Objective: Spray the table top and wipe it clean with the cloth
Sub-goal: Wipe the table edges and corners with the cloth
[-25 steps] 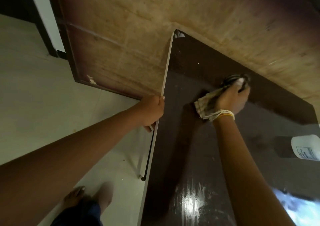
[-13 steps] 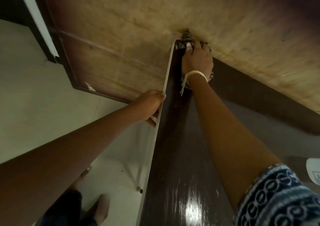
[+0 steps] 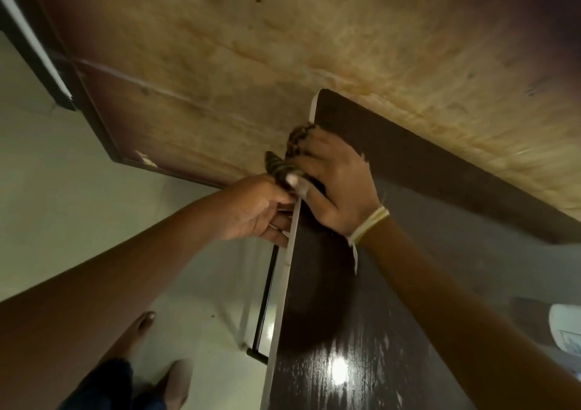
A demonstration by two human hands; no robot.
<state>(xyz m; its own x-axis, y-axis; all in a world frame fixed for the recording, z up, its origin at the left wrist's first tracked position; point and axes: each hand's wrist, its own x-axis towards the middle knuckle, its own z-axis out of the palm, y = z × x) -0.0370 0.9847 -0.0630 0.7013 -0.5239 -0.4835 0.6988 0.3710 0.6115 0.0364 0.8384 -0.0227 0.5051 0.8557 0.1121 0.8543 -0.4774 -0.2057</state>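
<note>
Behind everything stood a worn, pale-brown wooden panel (image 3: 283, 48), with light floor tiles (image 3: 78, 173) spreading to the left. Against the panel sat the dark glossy table top (image 3: 424, 268), its white edge running toward me and a lamp's glare shining on the near part. At the left edge, close to the far corner, the right hand (image 3: 339, 183) pressed down with fingers curled over a striped cloth (image 3: 298, 139) that bunched out past the rim. Just beside it, the left hand (image 3: 254, 208) gripped the table's edge, fingers wrapped underneath. A white spray bottle (image 3: 566, 331) lay at the far right, mostly cut off.
</note>
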